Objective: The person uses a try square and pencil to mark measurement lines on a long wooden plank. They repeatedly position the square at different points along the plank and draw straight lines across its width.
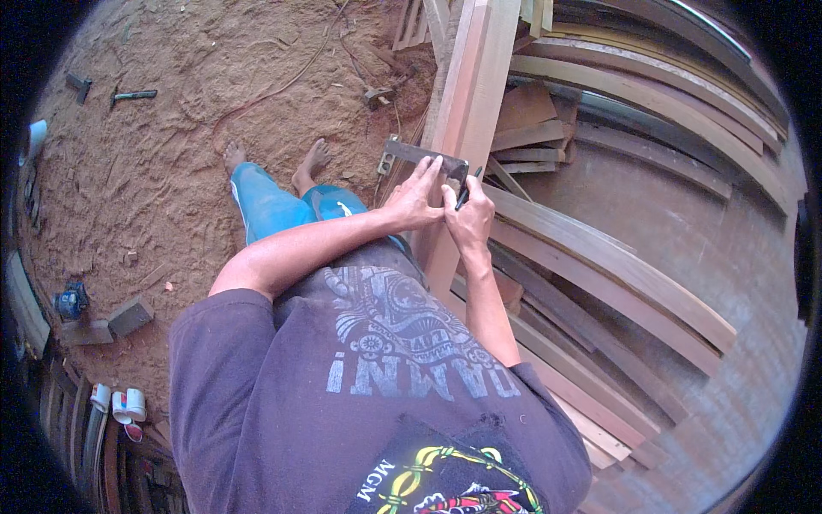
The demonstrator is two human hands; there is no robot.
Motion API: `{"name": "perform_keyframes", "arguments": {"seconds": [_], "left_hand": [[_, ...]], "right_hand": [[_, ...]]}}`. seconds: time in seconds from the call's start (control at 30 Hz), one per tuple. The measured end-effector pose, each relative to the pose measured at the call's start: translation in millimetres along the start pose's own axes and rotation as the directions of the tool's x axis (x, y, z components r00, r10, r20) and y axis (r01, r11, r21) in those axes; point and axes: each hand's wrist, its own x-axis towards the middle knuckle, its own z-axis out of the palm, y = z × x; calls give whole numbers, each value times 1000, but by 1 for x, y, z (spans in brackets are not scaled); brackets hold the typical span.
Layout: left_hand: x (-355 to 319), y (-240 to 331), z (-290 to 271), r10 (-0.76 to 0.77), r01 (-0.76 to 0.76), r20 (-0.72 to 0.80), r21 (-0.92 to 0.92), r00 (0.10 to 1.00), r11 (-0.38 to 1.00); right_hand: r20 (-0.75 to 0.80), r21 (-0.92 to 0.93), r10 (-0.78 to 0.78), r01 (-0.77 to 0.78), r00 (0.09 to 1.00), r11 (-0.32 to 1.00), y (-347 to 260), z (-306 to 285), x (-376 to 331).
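Observation:
A long reddish wooden beam (481, 77) runs away from me, just right of my legs. Across its top lies a dark, flat try square (407, 152), its left end sticking out past the beam's edge. My left hand (413, 204) presses and holds the square against the wood with its fingers stretched over it. Close beside it, my right hand (471, 218) grips a dark, slim pencil (466, 195) at the square's right end. The pencil's tip is hidden, and whether it touches the wood I cannot tell.
Stacked boards (616, 265) fill the right side, with more planks (651, 86) farther back. On the sawdust-covered ground at left lie a hammer (134, 95), a blue power tool (71, 300) and a wood block (130, 315). A power socket (388, 157) and cord are near the beam. White cups (134, 404) stand lower left.

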Motion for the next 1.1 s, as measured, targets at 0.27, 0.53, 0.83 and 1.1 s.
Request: {"name": "perform_keyframes", "arguments": {"seconds": [0.27,0.53,0.83,1.1], "left_hand": [[7,4,12,30,-30,-4,-25,1000,999],[6,2,13,43,-44,-31,-32,999,999],[5,10,10,0,-1,-20,-50,1000,999],[3,19,10,-56,56,-4,-45,998,997]], "right_hand": [[-27,-5,-50,50,998,999,13,-9,1],[-7,-22,-28,28,1000,999,14,-9,1],[1,151,11,-11,1000,988,-5,-45,20],[396,-8,-398,436,828,900,-41,-69,108]]}}
